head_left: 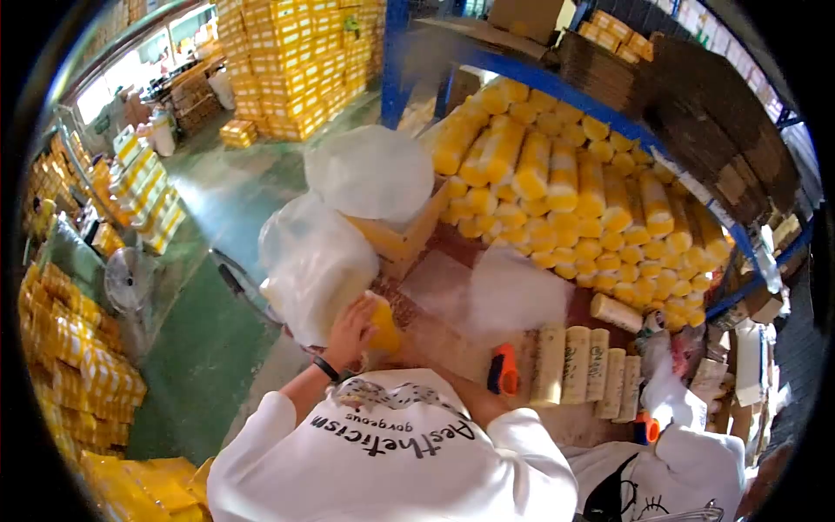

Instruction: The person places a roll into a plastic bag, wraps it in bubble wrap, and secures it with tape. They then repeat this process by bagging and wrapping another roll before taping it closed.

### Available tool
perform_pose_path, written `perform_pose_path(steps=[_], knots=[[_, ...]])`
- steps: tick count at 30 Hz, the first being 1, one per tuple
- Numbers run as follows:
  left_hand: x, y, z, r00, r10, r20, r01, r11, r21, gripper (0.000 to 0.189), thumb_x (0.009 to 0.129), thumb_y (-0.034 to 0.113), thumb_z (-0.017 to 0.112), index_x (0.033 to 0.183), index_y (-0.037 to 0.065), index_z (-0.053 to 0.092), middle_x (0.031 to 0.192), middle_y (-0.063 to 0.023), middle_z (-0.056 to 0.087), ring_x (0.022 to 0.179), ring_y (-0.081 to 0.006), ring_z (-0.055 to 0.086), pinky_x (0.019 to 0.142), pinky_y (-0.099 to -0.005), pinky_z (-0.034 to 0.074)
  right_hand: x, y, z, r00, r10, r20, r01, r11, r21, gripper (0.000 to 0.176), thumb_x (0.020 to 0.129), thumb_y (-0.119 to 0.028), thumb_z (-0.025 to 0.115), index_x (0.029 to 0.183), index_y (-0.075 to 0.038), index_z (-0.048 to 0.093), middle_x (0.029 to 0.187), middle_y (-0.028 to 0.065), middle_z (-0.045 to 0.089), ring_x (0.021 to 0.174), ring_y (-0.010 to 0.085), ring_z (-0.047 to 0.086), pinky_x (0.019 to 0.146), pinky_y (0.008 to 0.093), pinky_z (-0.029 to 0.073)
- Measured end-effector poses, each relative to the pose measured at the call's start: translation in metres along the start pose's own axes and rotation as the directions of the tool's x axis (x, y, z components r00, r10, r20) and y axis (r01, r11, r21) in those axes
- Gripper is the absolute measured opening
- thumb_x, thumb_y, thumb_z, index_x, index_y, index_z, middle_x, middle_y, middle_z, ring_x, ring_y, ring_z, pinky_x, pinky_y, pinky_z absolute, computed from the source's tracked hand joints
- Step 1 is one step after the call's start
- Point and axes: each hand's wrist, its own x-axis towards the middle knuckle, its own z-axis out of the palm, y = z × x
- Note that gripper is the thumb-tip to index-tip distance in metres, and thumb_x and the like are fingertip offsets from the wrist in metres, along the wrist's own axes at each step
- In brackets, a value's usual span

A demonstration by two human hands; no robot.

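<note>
My left hand (350,329), with a black band at the wrist, has its fingers curled against a short yellow roll (384,325). Beside that hand stands a bulging translucent white plastic bag (315,265). Of my right arm only the forearm (477,398) shows; the hand is hidden in front of my white shirt. A black and orange tape dispenser (503,371) lies on the table near that forearm. Thin white plastic sheets (520,291) are spread beyond it.
Several cream rolls with handwriting (575,365) lie to the right. Yellow-and-white wrapped rolls (578,209) are stacked under a blue-framed shelf (531,65). Another bag (370,172) stands in an open carton (393,244). A person in white (687,465) is at lower right, a fan (130,278) at left.
</note>
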Motion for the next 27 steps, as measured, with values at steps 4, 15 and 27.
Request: perform_pose_path(steps=[4,15,27], knots=[[0.035,-0.008,0.034,0.970,-0.226,-0.093,0.205,0.960,-0.191,0.031,0.083,0.010,0.058,0.113,0.003,0.054,0.110,-0.0185,0.057,0.107,-0.0386,0.050,0.091,-0.0467,0.041,0.002,0.046,0.002,0.951,0.248,0.183,-0.307,0.714,0.629,0.071,0.077,-0.040,0.068,0.134,-0.006,0.040,0.129,0.0117,0.049,0.115,0.0240,0.049,0.096,0.0378,0.042],[-0.087,0.032,0.012,0.836,-0.428,0.343,0.518,0.822,-0.238,0.016,0.084,0.014,0.059,0.098,0.006,0.062,0.090,-0.0142,0.064,0.082,-0.0314,0.063,0.068,-0.0390,0.051,0.020,-0.011,-0.274,0.898,0.268,-0.348,0.193,0.470,0.861,0.060,0.080,-0.046,0.066,0.123,-0.007,0.049,0.112,0.0082,0.060,0.095,0.0208,0.059,0.082,0.0401,0.051],[-0.056,-0.004,-0.002,0.714,-0.672,0.198,0.695,0.645,-0.318,0.013,0.084,0.014,0.060,0.091,0.004,0.062,0.072,-0.0128,0.060,0.061,-0.0268,0.057,0.055,-0.0351,0.045,0.272,-0.163,-0.451,0.780,-0.066,-0.623,-0.511,0.506,-0.694,0.076,0.078,-0.056,0.060,0.136,-0.010,0.043,0.140,0.0158,0.041,0.135,0.0339,0.025,0.112,0.0432,0.017]])
